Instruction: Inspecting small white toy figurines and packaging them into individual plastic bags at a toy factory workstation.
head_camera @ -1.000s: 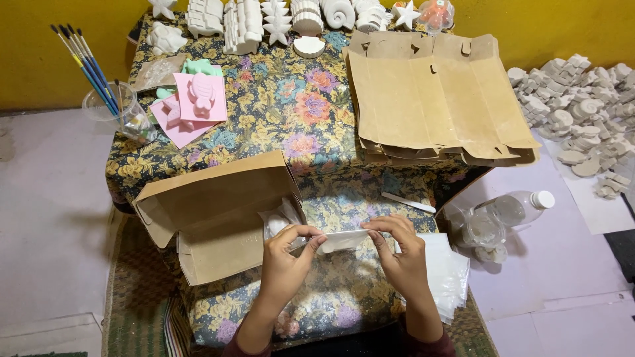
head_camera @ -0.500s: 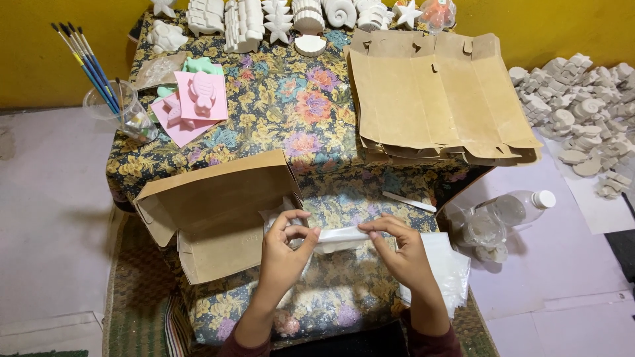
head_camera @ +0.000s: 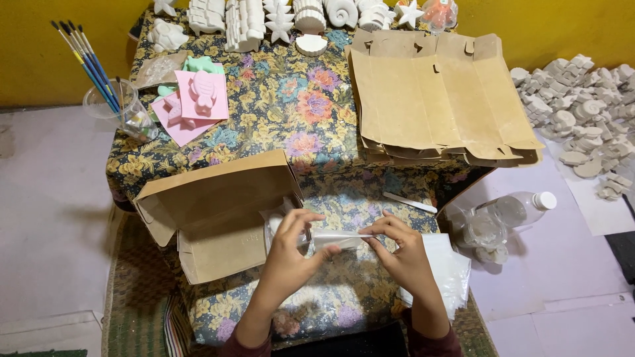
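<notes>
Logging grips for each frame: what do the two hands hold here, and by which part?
Both hold one small clear plastic bag: the left hand pinches its left end, the right hand its right end, beside the open brown box.

Views: one only, head-worn camera; no second view, so no shared part.
Position: above the near edge of the tabletop (head_camera: 297, 112), over the person's forearms.
Facing: steeply down and forward, toward the yellow wall (head_camera: 66, 46) at the top of frame.
Nearness: left hand (head_camera: 288, 248) and right hand (head_camera: 403, 254) close, low centre; far tabletop edge just under the top border.
Coverage: whole tabletop, floor (head_camera: 46, 218) on both sides, woven mat (head_camera: 132, 317) at bottom left.
</notes>
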